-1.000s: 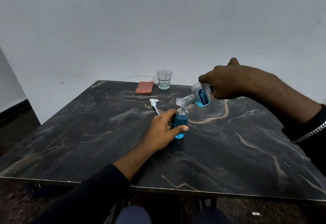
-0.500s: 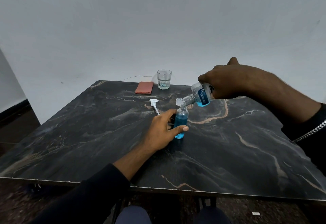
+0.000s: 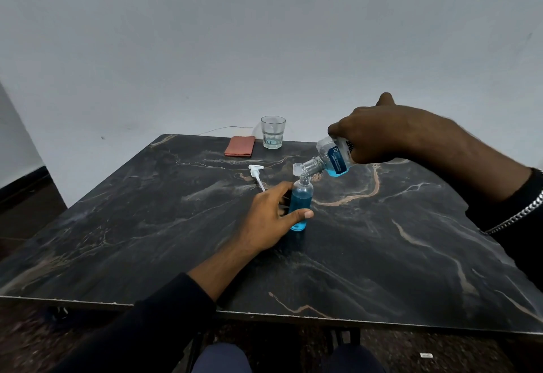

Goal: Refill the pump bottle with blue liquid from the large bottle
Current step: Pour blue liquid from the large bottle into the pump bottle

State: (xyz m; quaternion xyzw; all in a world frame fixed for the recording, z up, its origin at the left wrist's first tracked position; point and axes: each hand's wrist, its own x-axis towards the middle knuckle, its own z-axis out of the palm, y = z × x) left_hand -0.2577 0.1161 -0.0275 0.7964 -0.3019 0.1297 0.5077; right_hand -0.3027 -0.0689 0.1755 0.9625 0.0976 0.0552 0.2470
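Note:
A small clear pump bottle (image 3: 301, 200), mostly full of blue liquid and with its pump off, stands upright mid-table. My left hand (image 3: 266, 217) grips its body, thumb in front and fingers behind. My right hand (image 3: 373, 133) holds the large clear bottle (image 3: 333, 159) tilted down to the left. Its open neck sits right over the small bottle's mouth, with the flip cap hanging open. A little blue liquid lies in the large bottle's lower side. The white pump head (image 3: 256, 173) with its tube lies on the table, left of the bottles.
The dark marble table (image 3: 382, 255) stands against a white wall. An empty drinking glass (image 3: 273, 136) and a folded reddish cloth (image 3: 239, 146) sit at the far edge. My knees show below the table's near edge.

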